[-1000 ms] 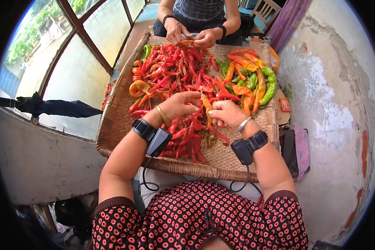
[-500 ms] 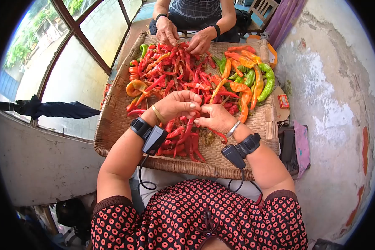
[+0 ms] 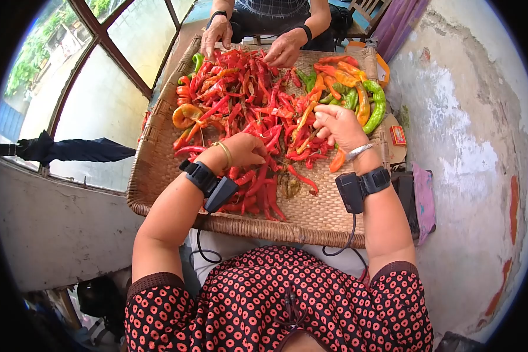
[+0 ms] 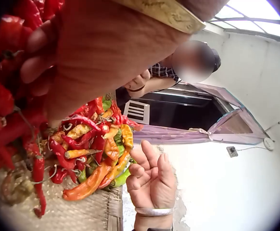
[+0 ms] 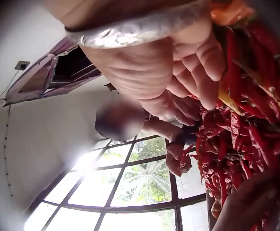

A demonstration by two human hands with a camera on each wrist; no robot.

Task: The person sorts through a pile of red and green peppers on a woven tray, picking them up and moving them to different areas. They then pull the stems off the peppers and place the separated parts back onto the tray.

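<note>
Wicker tray (image 3: 158, 176) of chillies (image 3: 240, 100), perhaps umbrella (image 3: 70, 151) beside.

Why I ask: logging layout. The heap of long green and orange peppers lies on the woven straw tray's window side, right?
No: the heap of long green and orange peppers lies on the woven straw tray's wall side, per the head view.

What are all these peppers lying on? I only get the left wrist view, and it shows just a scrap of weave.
Observer: The head view shows a wide woven tray, with red peppers heaped across most of it.
Operator: Anything beyond its left edge?
Observer: A dark folded umbrella lies by the window.
Operator: And on the right?
Observer: A small red box sits just past the tray's right rim.
</note>
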